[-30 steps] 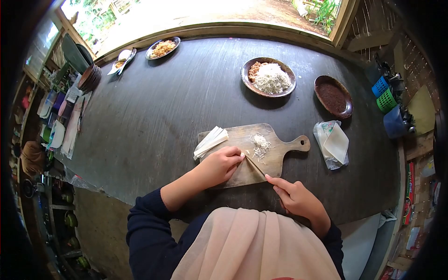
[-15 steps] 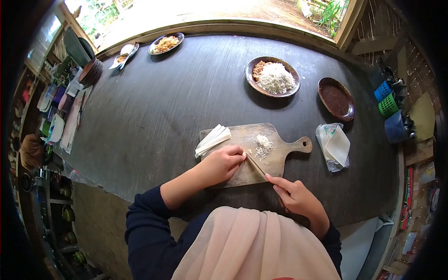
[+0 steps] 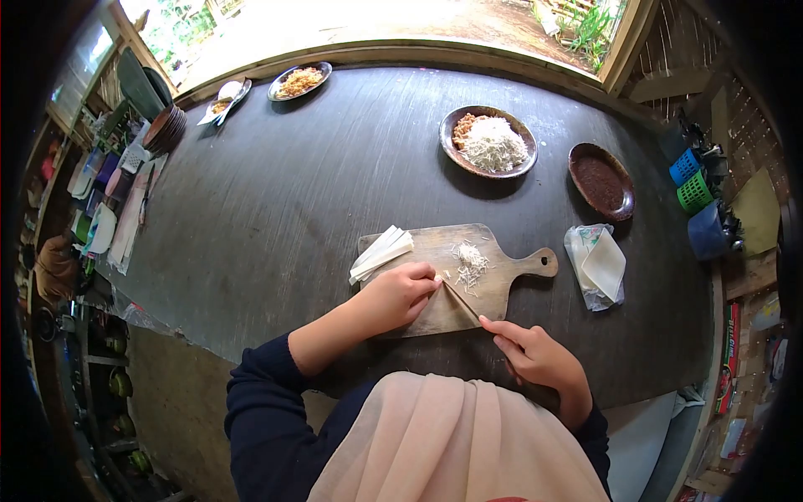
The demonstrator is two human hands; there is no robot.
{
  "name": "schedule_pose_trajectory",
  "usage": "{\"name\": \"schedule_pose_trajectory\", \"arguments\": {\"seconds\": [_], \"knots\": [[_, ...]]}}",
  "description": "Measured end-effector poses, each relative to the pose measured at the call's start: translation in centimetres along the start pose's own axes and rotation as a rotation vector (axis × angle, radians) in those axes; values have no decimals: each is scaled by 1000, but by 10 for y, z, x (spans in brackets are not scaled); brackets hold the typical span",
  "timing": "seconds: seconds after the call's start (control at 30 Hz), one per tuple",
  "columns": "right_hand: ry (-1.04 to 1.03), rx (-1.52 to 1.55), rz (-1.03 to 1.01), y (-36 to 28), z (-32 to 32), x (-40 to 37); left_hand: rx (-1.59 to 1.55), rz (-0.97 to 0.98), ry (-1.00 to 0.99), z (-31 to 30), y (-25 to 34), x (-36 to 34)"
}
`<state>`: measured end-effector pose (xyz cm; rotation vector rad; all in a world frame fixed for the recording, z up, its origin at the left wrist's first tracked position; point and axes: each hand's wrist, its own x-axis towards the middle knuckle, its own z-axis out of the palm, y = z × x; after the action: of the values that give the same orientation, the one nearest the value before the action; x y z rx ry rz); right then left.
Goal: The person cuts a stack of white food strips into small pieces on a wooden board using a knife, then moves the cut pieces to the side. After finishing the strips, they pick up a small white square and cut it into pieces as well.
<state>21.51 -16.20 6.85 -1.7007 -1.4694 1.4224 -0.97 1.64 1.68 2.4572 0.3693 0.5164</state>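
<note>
My right hand is closed around the handle of a knife, whose thin blade slants up to my left fingertips. On the wooden cutting board, my left hand has its fingers curled and pressed on a small white piece, mostly hidden beneath them. Beyond that hand lie several flat white strips on the board's left side. A small heap of thin white shreds sits near the board's right end, with a few loose bits close to the blade.
A plate holds white shreds and a brownish food. To its right stands an oval brown dish; below that is a folded white sheet in plastic. Another plate of food and stacked brown dishes are farther left.
The whole view has shifted very slightly. Both hands, the knife and the board keep nearly the same positions.
</note>
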Motion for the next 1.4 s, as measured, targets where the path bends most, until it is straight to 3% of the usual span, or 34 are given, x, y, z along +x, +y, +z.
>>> {"name": "schedule_pose_trajectory", "arguments": {"seconds": [0.2,0.27,0.5,0.8,0.9,0.97,1.07,1.4], "knots": [[68,-40,-61,4,7,2,-3,7,18,1,-1,-1],[96,-153,-190,14,8,5,-2,12,21,1,-1,0],[88,-171,-201,11,8,5,-18,-13,3,0,1,0],[84,-6,-70,6,16,11,16,14,-1,-1,0,0],[136,-59,-187,8,16,9,20,11,-10,-1,3,1],[44,-14,-35,0,6,4,33,2,-8,-3,3,0],[10,12,11,-1,1,0,24,-1,-5,-1,2,0],[108,-59,-133,12,11,6,5,1,6,-1,2,-1]]}}
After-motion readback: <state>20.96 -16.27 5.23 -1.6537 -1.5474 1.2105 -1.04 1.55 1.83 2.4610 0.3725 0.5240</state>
